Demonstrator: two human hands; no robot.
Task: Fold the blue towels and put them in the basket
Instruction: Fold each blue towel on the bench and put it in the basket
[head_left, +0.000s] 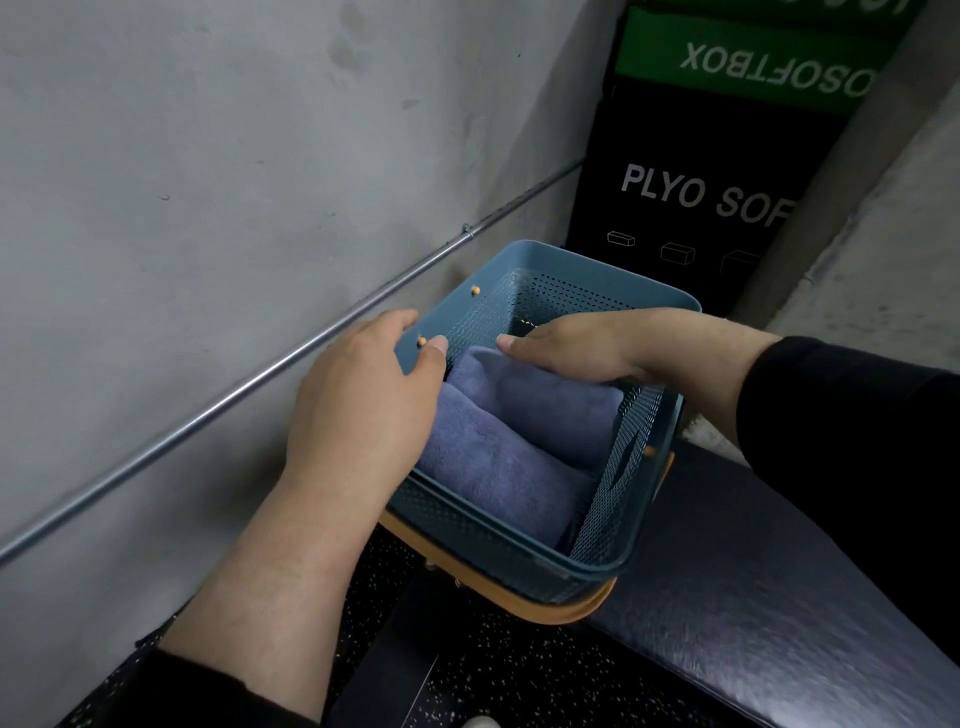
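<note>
A teal perforated basket (597, 291) with an orange handle folded down along its near side sits on the end of a padded bench. Two folded blue towels lie in it side by side: the near towel (498, 478) and the far towel (540, 400). My left hand (363, 395) rests on the basket's left rim, thumb on the inner wall, fingers spread over the outside. My right hand (576, 338) reaches into the basket from the right and lies flat on the far towel's top edge, fingers straight.
The dark padded bench (753, 571) runs to the lower right. A grey wall with a metal pipe (260, 371) stands close on the left. A black and green plyo soft box (701, 171) leans behind the basket. Speckled black floor (519, 675) lies below.
</note>
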